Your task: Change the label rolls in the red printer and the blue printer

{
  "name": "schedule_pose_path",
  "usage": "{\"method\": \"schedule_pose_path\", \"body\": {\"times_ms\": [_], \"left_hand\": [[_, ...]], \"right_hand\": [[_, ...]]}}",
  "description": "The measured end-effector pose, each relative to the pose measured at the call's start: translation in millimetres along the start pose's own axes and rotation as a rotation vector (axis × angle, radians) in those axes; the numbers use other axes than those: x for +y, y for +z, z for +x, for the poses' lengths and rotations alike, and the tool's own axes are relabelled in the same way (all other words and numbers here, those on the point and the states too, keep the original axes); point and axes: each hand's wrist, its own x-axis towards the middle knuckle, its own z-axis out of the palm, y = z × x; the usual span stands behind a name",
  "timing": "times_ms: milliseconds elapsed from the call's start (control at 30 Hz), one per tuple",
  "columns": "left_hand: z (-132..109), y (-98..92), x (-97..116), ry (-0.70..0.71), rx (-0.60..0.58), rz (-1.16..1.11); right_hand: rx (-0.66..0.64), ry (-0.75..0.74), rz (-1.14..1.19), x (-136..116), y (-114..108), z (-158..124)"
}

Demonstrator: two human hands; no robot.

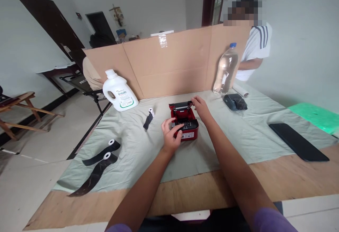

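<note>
A small red and black receipt printer (189, 135) rests on the cloth in front of me. Its black lid (180, 105) is tilted up, showing a red hollow inside. My left hand (171, 133) grips the front left part of the printer, thumb low at the front and a finger across the black top panel. At the lid's right corner, my right hand (200, 107) holds the edge between thumb and fingers. Left of the printer lies a small roll of paper (150, 113) with a dark strip trailing. Further left are two larger rolls, one behind (111, 143) the other (106, 156).
Along the back stands a cardboard screen (169, 66). Near it are a white detergent bottle (120, 92) and a clear water bottle (226, 69). On the right lie a plastic-wrapped dark device (235, 102) and a black flat object (298, 142). A person (256, 48) is behind the screen.
</note>
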Motion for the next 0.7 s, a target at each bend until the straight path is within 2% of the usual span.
{"method": "schedule_pose_path", "body": {"times_ms": [100,167,267,400,600,700], "left_hand": [[0.3,-1.2,1.6,0.003,0.017,0.033],[0.1,-1.6,2.1,-0.002,0.024,0.029],[-0.2,-1.0,0.0,-0.038,0.003,-0.035],[1.2,1.7,-7.9,-0.159,0.004,-0.202],[4.9,6.7,-15.1,-0.355,0.039,-0.357],[6.1,10.1,-19.8,-0.364,0.028,-0.4]], "right_hand": [[-0.036,-0.083,-0.004,12.8,-3.2,-6.0],[-0.104,-0.121,0.036,28.2,-5.8,-14.2],[-0.215,-0.05,0.175,55.3,-6.9,-28.0],[-0.262,0.07,0.369,78.4,-0.3,-37.3],[-0.274,0.107,0.35,75.7,2.3,-37.3],[-0.288,0.093,0.317,70.0,0.9,-38.6]]}}
